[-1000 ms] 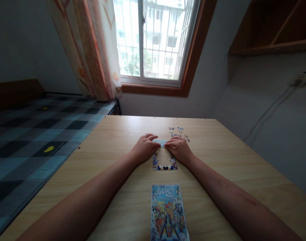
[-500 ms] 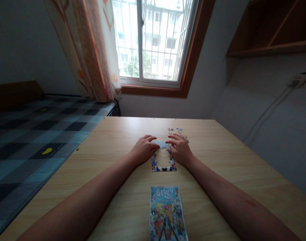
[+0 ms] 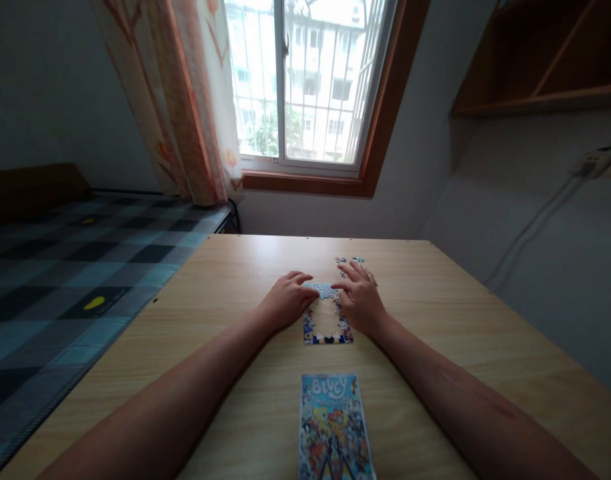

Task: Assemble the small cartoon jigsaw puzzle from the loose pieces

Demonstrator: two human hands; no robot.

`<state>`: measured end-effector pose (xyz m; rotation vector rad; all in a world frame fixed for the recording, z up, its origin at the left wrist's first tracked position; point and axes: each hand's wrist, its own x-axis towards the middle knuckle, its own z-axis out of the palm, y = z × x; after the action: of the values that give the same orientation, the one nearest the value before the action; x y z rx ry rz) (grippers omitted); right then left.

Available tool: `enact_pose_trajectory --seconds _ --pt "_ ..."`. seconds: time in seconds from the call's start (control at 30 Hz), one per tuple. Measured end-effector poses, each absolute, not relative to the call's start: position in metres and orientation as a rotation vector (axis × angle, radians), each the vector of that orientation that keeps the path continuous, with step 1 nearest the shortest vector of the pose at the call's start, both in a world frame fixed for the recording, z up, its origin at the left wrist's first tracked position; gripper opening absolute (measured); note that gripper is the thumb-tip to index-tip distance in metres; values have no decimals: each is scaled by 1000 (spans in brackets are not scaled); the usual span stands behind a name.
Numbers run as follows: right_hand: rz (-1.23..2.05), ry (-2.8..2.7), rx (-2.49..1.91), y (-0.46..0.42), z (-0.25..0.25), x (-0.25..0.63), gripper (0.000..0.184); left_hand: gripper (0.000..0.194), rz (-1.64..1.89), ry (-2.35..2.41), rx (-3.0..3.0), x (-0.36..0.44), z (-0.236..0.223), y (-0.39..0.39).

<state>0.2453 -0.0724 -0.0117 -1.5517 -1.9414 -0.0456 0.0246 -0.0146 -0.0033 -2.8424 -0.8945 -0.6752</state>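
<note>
A partly joined jigsaw puzzle point(image 3: 329, 339) lies flat on the table, a frame of pieces around a bare wooden middle. My left hand point(image 3: 289, 298) rests at its upper left edge, fingers stretched out and thumb touching the top section. On the other side my right hand point(image 3: 359, 298) lies over the upper right edge with fingers spread; I see no piece in it. Just beyond the right hand are several loose puzzle pieces point(image 3: 356, 260), some hidden by its fingers. Nearer to me lies a picture sheet or box marked "Bluey" point(image 3: 333, 427).
The light wooden table point(image 3: 245, 263) reaches toward the wall below a barred window point(image 3: 318, 87). Left of it stands a bed with a checked cover point(image 3: 110, 260), beside a curtain point(image 3: 195, 133). A wooden shelf point(image 3: 540, 100) and a cable point(image 3: 540, 217) are on the right wall.
The fingers of my right hand have lifted and spread slightly away from the puzzle's top, toward the loose pieces. My left hand stays in place. The view has tilted a little.
</note>
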Motion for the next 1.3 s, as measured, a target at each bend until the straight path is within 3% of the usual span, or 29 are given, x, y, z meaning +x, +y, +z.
enact_pose_trajectory --seconds 0.5,0.67,0.83,0.97,1.3 --pt "-88 -2006 -1657 -77 -8 242 27 23 -686 -896 -2846 24 -3 -15" --pt "-71 -2065 -1569 -77 -11 241 37 25 -702 -885 -2852 24 -4 -15" --pt "-13 -2158 -1544 -77 -12 239 31 23 -720 -885 -2857 24 -5 -13" --pt "-19 -2097 -1551 -77 -11 240 38 23 -721 -883 -2865 24 -4 -15" --pt "-31 -1999 -1617 -75 -12 246 29 32 -1007 -1187 -2688 18 -8 -5"
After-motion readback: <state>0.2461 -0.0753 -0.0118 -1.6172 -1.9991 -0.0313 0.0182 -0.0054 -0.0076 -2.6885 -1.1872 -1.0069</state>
